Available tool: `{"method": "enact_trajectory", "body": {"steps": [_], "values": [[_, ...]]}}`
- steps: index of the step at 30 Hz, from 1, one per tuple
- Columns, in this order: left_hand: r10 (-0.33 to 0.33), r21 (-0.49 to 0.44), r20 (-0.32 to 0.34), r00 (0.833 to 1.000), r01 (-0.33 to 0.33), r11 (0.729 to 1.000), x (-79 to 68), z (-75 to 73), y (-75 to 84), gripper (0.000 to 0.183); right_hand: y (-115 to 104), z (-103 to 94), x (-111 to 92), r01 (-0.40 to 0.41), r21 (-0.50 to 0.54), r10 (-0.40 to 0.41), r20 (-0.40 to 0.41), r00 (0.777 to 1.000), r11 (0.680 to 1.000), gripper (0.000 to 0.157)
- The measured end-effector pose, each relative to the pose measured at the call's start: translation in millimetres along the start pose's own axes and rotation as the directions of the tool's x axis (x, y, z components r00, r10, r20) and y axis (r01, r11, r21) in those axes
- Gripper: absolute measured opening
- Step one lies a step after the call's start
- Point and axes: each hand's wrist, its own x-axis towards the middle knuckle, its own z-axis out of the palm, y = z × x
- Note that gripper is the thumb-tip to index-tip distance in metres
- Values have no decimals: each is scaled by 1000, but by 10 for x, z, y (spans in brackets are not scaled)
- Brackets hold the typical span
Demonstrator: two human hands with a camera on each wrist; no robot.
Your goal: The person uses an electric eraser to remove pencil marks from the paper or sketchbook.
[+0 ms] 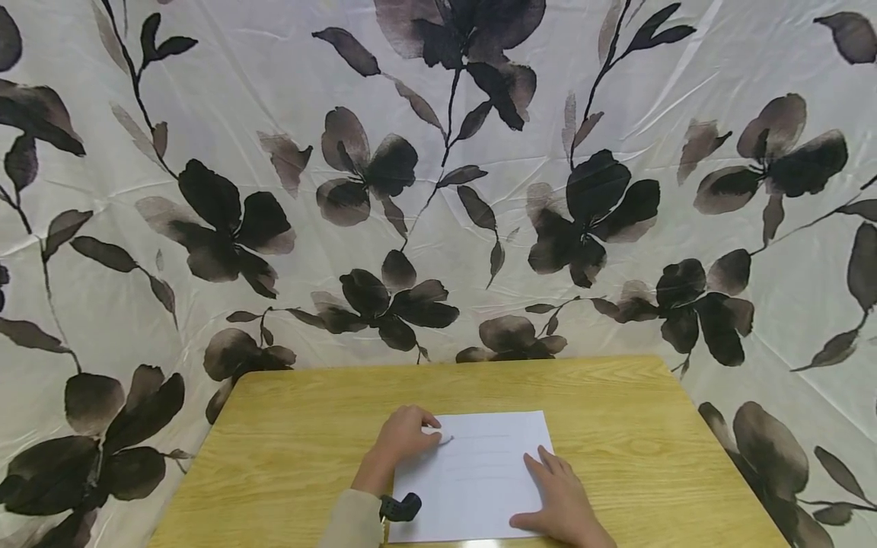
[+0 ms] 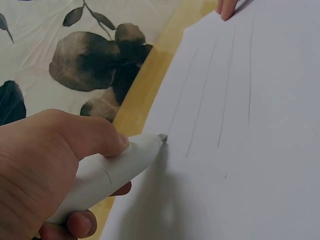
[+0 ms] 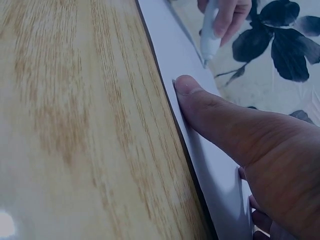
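My left hand (image 1: 404, 435) grips a thick white pen-shaped tool (image 2: 134, 161) with a small grey tip. In the left wrist view its tip sits on the white paper (image 2: 280, 190), at the end of the outermost of several thin grey lines (image 2: 202, 102). A short separate mark (image 2: 226, 176) lies near the lower lines. My right hand (image 1: 560, 491) rests on the right part of the paper with fingers and thumb spread; in the right wrist view the thumb (image 3: 215, 107) presses near the sheet's edge. The tool's rear end is hidden in the left palm.
The paper lies on a wood-grain table (image 1: 308, 426) with rounded far corners. A floral cloth (image 1: 479, 228) hangs behind the table and along its sides. A black wrist camera (image 1: 402, 508) sits on the left wrist over the paper's lower left corner.
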Motion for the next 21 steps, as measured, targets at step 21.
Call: {"method": "enact_trajectory", "body": {"steps": [21], "values": [[-2,3,-7,1000,2,1000,-25,-30,29,16,9,34,6,-13,-1,13,17,1000,1000,111]]}}
